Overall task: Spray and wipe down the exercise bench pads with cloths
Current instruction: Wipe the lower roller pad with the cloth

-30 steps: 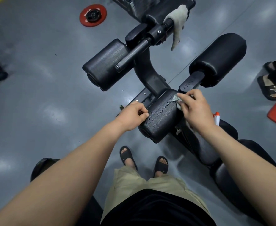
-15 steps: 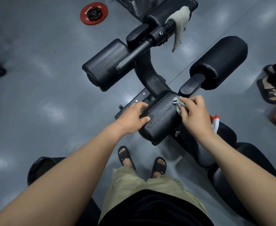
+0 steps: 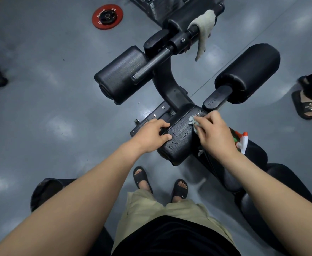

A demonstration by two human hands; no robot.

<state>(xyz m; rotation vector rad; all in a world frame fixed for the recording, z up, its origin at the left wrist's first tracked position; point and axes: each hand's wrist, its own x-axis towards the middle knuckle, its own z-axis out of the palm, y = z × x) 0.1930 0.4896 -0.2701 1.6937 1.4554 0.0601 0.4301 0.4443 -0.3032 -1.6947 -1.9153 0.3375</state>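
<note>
1. Right hand: fingertips and thumb pinch a small, crumpled pale grey cloth and hold it against the top of the black, textured, cylindrical near roller pad, at the pad's far right end.
2. Left hand: fingers are curled together over the pad's left edge, with the thumb laid flat on top, so the hand grips the pad. Glossy specks show on the pad top between the two hands.
3. Open room: bare grey floor lies to the left of the pad. A second black roller pad and a smooth black roller pad sit either side of the curved black post, both well apart from the hands.
4. An off-white towel hangs over the bar at the bench's far end.
5. Container: a white spray bottle with orange and green trigger parts lies on the black bench seat pad, just beside the right wrist. The wrist hides most of it, and its contents cannot be made out.
6. Floor items: a red weight plate lies near the far left corner. The person's own feet in black sandals stand below the pad's near end.
7. Cut off or unclear: another person's sandalled foot is cropped at the right edge. A dark round object at lower left is partly covered by the left forearm and cannot be identified.
</note>
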